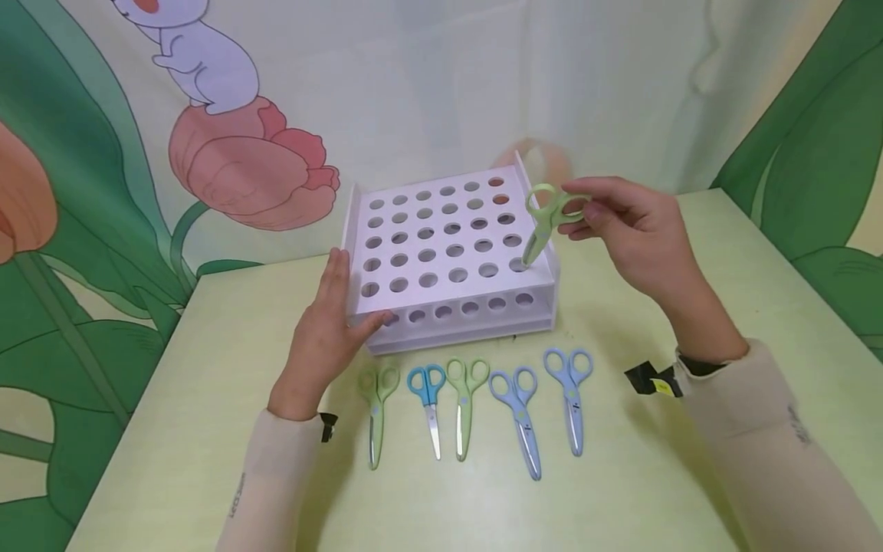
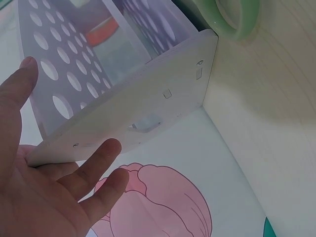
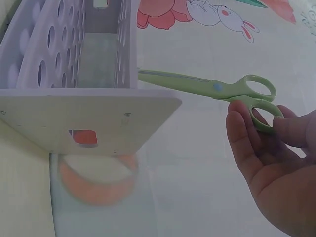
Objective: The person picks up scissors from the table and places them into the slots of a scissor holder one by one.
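My right hand [image 1: 638,230] pinches one handle loop of green scissors [image 1: 545,230] between thumb and fingers. The blades point down at the right edge of a white rack [image 1: 441,295] with rows of round holes. In the right wrist view, the closed blades of these scissors [image 3: 192,85] reach past the rack's edge, their tip hidden behind it. My left hand [image 1: 320,333] rests at the rack's left side, fingers along the side panel and thumb across the front. The left wrist view shows its fingers [image 2: 94,168] fairly straight by the side panel [image 2: 148,103].
In front of the rack lie two more green scissors [image 1: 375,414] [image 1: 464,406], small blue scissors with bare metal blades [image 1: 428,406], and two lilac-blue scissors [image 1: 519,410] [image 1: 572,399]. Behind the pale table [image 1: 621,491] hangs a curtain [image 1: 428,92] printed with flowers and a rabbit.
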The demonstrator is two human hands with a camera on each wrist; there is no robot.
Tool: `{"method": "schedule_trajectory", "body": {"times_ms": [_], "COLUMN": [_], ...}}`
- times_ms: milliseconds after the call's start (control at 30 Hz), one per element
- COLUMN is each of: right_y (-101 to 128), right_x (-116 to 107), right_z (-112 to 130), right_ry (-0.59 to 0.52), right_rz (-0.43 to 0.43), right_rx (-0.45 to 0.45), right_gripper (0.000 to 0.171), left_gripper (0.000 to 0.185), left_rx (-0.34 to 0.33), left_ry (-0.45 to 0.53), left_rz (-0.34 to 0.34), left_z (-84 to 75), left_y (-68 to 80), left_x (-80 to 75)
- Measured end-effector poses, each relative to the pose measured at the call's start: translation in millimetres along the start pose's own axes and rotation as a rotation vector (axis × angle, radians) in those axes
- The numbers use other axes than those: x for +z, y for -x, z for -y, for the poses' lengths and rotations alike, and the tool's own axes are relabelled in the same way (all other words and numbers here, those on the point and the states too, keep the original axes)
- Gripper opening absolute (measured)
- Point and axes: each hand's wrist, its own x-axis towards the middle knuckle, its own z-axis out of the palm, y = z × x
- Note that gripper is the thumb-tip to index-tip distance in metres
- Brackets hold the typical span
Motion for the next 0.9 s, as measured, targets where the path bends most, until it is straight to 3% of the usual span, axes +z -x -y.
{"method": "schedule_trajectory", "body": {"times_ms": [133,433,900], "right_y": [-0.4,-1.2,2.3], "right_x": [2.9,7.8,14.9], "right_z": [-0.3,-0.9,-5.5], "right_ry": [0.088,0.157,0.171], "right_rz": [0.013,-0.007,-0.012], "right_rx": [0.037,0.117,0.206], "right_gripper": [0.031,0.028,0.028], "left_gripper": [0.110,0.109,0.110], "left_rx": [-0.011,0.002,0.002], "left_ry": [0.002,0.007,0.006], "left_rz": [0.003,-0.003,-0.002], "left_z": [-0.1,-0.2,1.4], "left_y": [-0.6,-1.9,0.5], "left_x": [-0.6,-1.9,0.2]}}
